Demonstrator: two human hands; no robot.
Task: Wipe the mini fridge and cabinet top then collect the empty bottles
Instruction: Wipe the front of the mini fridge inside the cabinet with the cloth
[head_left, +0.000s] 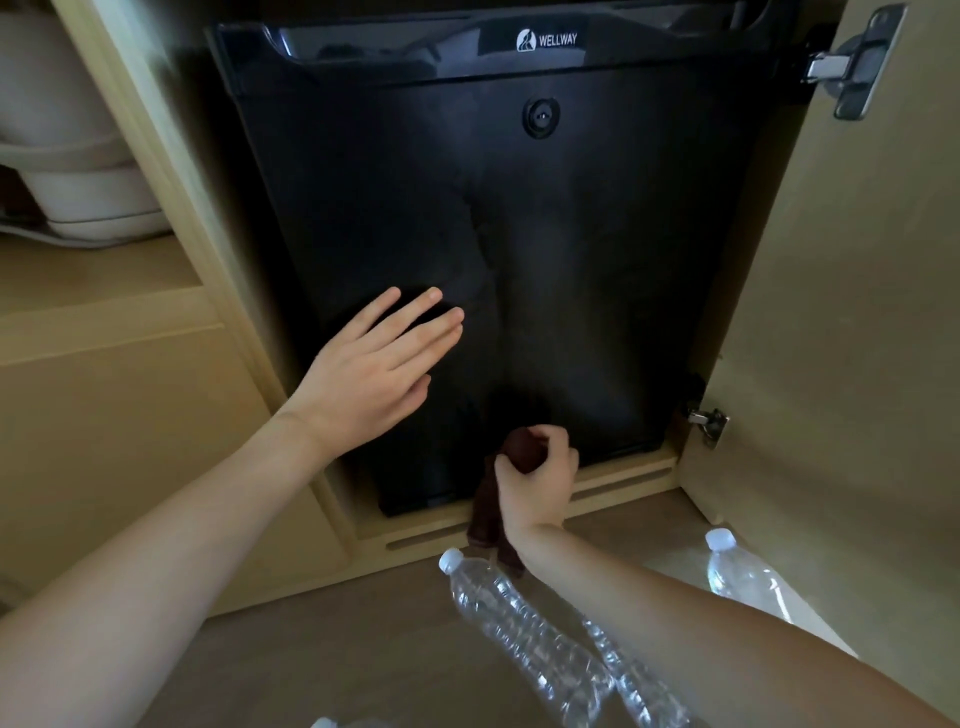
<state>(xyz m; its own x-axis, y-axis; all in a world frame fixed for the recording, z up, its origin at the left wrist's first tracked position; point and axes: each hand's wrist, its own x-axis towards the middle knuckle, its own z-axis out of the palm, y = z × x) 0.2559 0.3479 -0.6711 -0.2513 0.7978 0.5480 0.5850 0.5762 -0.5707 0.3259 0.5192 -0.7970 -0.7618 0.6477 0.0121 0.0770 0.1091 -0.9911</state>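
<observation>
A black mini fridge (571, 218) with a closed door sits inside a light wooden cabinet (130, 415). My left hand (374, 374) is flat, fingers apart, against the lower left of the fridge door. My right hand (537, 483) grips a dark brown cloth (491, 499) at the door's bottom edge; the cloth hangs down past my wrist. Clear empty plastic bottles lie on the floor: one (519, 623) below my right wrist, another (748, 577) to the right, partly hidden by my forearm, and one (634, 675) between them.
The cabinet door (857, 312) stands open on the right, with metal hinges (852, 67) at top and bottom. White crockery (78, 197) is stacked on a shelf at upper left. A bottle cap (324, 722) peeks in at the bottom edge.
</observation>
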